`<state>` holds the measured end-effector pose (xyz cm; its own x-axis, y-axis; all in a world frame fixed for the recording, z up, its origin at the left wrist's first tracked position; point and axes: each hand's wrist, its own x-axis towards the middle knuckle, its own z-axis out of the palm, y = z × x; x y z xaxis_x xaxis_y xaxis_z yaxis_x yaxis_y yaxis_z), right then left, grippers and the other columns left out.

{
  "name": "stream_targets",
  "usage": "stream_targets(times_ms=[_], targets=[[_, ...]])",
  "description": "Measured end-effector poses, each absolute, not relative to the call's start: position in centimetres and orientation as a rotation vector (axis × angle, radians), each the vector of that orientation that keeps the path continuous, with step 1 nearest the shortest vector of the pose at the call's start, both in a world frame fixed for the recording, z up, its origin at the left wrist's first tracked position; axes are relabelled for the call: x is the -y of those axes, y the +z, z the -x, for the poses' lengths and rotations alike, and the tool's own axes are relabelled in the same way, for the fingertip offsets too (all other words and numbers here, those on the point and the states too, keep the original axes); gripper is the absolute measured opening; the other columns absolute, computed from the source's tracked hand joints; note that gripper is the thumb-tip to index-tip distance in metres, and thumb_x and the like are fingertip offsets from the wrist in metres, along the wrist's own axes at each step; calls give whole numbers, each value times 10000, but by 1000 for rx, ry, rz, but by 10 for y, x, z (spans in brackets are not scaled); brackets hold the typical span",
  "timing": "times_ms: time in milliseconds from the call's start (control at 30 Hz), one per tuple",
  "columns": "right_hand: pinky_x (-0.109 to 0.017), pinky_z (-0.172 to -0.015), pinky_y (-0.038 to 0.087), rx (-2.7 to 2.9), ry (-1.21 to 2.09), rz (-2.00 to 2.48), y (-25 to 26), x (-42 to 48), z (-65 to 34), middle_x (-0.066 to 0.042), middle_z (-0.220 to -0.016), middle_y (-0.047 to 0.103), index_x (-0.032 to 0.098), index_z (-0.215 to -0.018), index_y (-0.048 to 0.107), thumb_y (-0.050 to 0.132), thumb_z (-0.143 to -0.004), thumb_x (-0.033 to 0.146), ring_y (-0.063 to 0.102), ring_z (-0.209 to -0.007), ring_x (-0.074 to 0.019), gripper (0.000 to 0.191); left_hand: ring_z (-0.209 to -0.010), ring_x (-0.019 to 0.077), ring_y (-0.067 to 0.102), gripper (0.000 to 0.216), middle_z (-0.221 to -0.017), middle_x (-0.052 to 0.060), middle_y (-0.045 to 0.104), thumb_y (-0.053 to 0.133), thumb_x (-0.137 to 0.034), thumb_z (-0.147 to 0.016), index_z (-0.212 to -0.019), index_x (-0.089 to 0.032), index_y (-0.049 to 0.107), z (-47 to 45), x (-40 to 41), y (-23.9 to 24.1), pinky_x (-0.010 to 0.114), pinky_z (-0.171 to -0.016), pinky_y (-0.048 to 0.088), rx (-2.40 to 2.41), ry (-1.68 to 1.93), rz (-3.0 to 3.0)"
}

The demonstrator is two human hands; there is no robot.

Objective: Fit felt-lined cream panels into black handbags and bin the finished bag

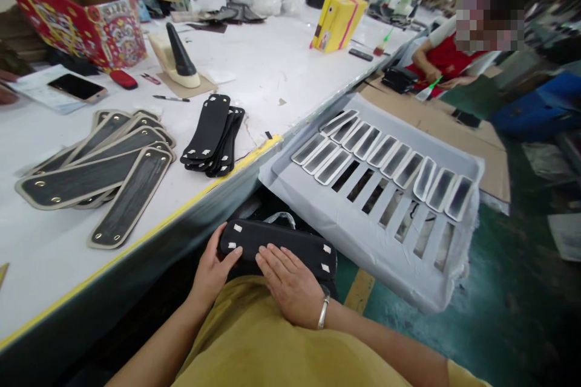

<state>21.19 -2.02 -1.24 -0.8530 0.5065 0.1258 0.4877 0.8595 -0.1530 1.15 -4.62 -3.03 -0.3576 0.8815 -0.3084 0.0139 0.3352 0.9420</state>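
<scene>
On my lap lies a long black panel (281,243) with rounded corners and small white patches near its ends. My left hand (216,263) grips its left end, thumb on top and the other fingers partly hidden at the edge. Flat across the panel's middle rests my right hand (288,281), fingers stretched out and side by side. A stack of similar black panels (212,130) sits on the table near its yellow-taped edge. Left of that stack is a loose pile of dark panels with beige borders and metal eyelets (131,196).
To the right stands a grey slotted tray (299,193) carrying dark strips with white borders (397,160). The white table (263,72) also holds a phone (77,87), a pen (171,98), a red box (109,30) and a yellow box (338,21). A person in red (447,66) works beyond the tray.
</scene>
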Motion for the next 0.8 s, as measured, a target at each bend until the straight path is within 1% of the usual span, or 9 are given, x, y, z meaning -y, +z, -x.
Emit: stream_targets(times_ms=[200, 300, 367, 433, 533, 600, 667, 733, 800], targets=[[-415, -1099, 284, 2838, 138, 891, -13, 26, -247, -102, -1433, 390, 115, -1375, 390, 469, -875, 197, 297, -1341, -229, 512, -1129, 244, 532, 632, -1318, 88, 487, 641, -367, -745, -1312, -228, 401, -18, 46, -30, 292, -770, 544, -1652, 1248, -755], [-426, -1108, 255, 2849, 106, 925, -13, 28, -262, -86, -1437, 387, 129, -1374, 393, 459, -881, 181, 300, -1340, -227, 501, -1021, 236, 593, 648, -1272, 91, 518, 631, -392, -750, -1326, -235, 380, -17, 49, -30, 308, -695, 565, -1660, 1202, -743], [-427, -1110, 245, 2853, 75, 954, -11, 30, -271, -80, -1433, 394, 134, -1371, 399, 453, -886, 172, 304, -1338, -225, 489, -952, 231, 621, 661, -1243, 102, 539, 628, -414, -754, -1334, -226, 373, -12, 52, -31, 336, -688, 568, -1735, 1139, -832], [-425, -1106, 248, 2846, 45, 973, -9, 31, -277, -78, -1422, 412, 134, -1360, 415, 450, -892, 175, 319, -1331, -223, 471, -993, 258, 607, 682, -1271, 131, 521, 649, -424, -744, -1333, -203, 387, -7, 58, -30, 391, -759, 553, -1932, 1099, -1069], [-424, -1096, 265, 2818, 16, 996, -3, 32, -277, -87, -1382, 465, 127, -1321, 467, 448, -902, 207, 376, -1295, -225, 427, -1172, 303, 499, 598, -1337, 146, 485, 658, -337, -766, -1308, -197, 448, -5, 68, -30, 478, -958, 434, -2157, 1092, -1747], [-422, -1088, 289, 2796, 25, 1031, 1, 33, -270, -107, -1343, 504, 112, -1279, 512, 459, -901, 250, 422, -1258, -230, 406, -1223, 270, 464, 491, -1316, 109, 529, 584, -218, -823, -1300, -217, 470, -11, 74, -31, 467, -1035, 359, -1935, 987, -2293], [-415, -1078, 317, 2781, 51, 1055, 2, 35, -258, -131, -1334, 507, 91, -1261, 526, 477, -887, 271, 430, -1251, -240, 418, -1233, 241, 464, 464, -1301, 94, 552, 493, -131, -852, -1310, -201, 465, -22, 77, -34, 438, -1055, 344, -1643, 800, -2634], [-407, -1073, 334, 2775, 68, 1028, 0, 37, -244, -145, -1367, 467, 68, -1281, 500, 486, -863, 236, 375, -1293, -255, 451, -1256, 246, 442, 471, -1326, 114, 528, 441, -104, -853, -1323, -144, 448, -33, 75, -37, 433, -1063, 339, -1552, 671, -2768], [-412, -1080, 330, 2767, 71, 993, -4, 37, -231, -154, -1406, 414, 45, -1316, 453, 478, -841, 192, 294, -1340, -269, 498, -1269, 259, 428, 476, -1339, 138, 510, 427, -107, -847, -1323, -101, 443, -40, 71, -40, 431, -1064, 336, -1611, 649, -2801]])
